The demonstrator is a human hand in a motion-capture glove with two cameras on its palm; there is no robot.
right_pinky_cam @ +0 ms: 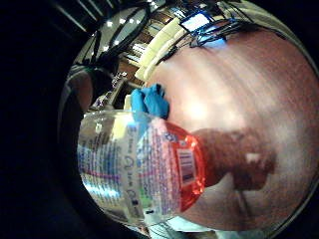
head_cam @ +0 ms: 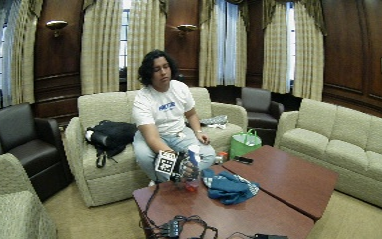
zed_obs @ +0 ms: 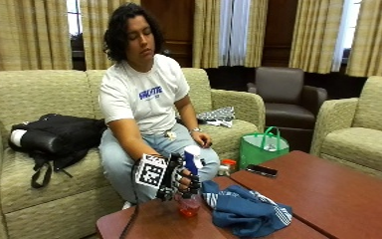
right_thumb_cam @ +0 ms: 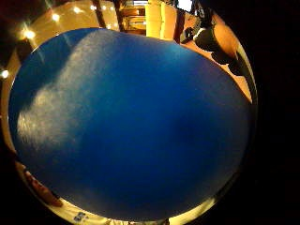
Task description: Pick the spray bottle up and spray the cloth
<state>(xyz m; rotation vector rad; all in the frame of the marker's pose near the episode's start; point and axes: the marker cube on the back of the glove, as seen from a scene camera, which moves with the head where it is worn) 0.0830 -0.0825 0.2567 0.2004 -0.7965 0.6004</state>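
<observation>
Gloved right hand [zed_obs: 178,177], fingers [zed_obs: 192,183] curled around the bottle [zed_obs: 190,199] (red liquid at its base), holding it upright above the desk [zed_obs: 350,194]. Cloth [zed_obs: 247,211] lies just beside the fingers.

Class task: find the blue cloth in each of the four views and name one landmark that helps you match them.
Little finger side palm view: blue cloth on the table beyond the spray bottle.
Thumb side palm view: not identifiable.
Outside view: cloth on the table beside the bottle.
Wide outside view: cloth beside the bottle.
Shared landmark: the bottle's red liquid.
</observation>
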